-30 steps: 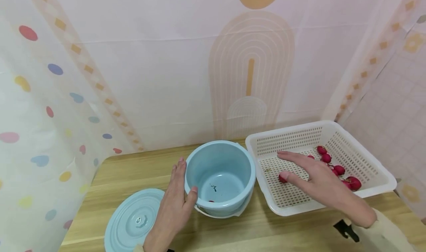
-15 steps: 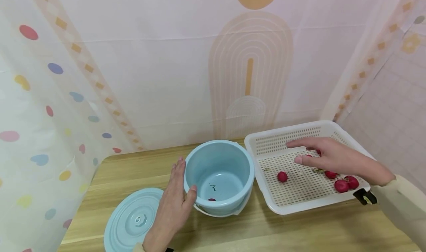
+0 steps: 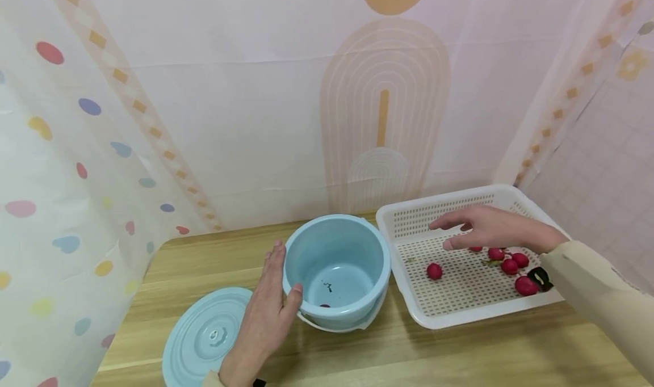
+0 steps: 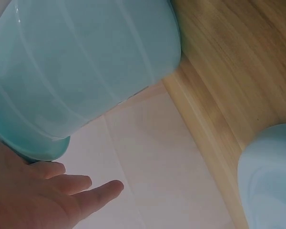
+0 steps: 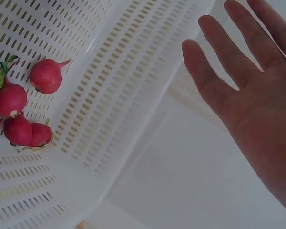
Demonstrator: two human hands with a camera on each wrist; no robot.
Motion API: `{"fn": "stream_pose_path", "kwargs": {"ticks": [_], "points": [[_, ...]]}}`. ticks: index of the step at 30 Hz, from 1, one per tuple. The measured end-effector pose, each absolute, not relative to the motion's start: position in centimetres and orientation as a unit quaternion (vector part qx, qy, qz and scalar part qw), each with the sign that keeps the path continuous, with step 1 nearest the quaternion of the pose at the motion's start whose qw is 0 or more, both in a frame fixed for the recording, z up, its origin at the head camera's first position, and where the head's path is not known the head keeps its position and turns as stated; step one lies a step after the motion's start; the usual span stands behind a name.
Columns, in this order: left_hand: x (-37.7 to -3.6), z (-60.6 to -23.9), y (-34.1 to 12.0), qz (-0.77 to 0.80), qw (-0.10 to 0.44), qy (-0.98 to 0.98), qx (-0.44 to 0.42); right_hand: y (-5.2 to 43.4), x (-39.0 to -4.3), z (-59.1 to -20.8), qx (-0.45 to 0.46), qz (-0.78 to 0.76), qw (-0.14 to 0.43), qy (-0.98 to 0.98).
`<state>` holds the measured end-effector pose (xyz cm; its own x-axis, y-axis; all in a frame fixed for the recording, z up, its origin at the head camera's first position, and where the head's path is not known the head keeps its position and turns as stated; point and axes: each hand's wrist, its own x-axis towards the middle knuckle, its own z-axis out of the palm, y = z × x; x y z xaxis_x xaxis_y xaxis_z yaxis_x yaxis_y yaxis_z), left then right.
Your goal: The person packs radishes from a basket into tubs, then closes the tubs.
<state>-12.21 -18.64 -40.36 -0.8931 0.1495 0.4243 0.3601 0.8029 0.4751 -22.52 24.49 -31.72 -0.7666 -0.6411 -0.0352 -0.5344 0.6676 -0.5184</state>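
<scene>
The right hand (image 3: pixel 493 228) hovers over the white perforated basket (image 3: pixel 516 197), fingers straight and loosely spread, holding nothing; the right wrist view shows the open palm (image 5: pixel 257 109) above the basket's slotted wall. The radishes lie below and on the wrist side of that hand: a cluster of red radishes (image 3: pixel 508 259) sits under the heel of the hand toward the basket's right end, and a single radish (image 3: pixel 434 271) lies apart on the basket floor, nearer the person and slightly left of the fingertips. The right hand is much the nearer of the two to all of them.

The left hand (image 3: pixel 265 313) rests flat against the outer left side of the light blue bucket (image 3: pixel 306 245), fingers extended along the wall and the thumb touching the near rim, steadying rather than gripping it. The bucket stands upright and open on the wooden counter (image 3: pixel 398 353), just beside the basket's left rim, so the path from the radishes to the bucket's mouth runs leftward over that low rim. One small red item, probably a radish, shows at the bucket's bottom near its front wall. The bucket's round lid (image 3: pixel 204 339) lies flat on the counter to the left, under the left wrist, well away from that path.
</scene>
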Motion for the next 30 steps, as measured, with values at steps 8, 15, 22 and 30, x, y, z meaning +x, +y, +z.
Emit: {"fn": "stream_pose_path", "kwargs": {"ticks": [8,15,22,30], "points": [[-12.2,-40.4,-18.7,-0.288,0.183,-0.93,-0.138,24.2,-24.3,-32.5,-0.31,-0.261,0.155,0.901],[-12.2,-40.3,-18.8,-0.282,0.18,-0.932,-0.141,24.1,-25.1,-34.1,-0.302,-0.27,0.193,0.894],[-11.9,-40.3,-18.8,-0.272,0.184,-0.935,-0.136,24.1,-25.6,-35.7,-0.333,-0.266,0.22,0.877],[-11.3,-40.1,-18.6,-0.273,0.173,-0.938,-0.128,25.0,-25.4,-37.6,-0.33,-0.302,0.285,0.848]]}}
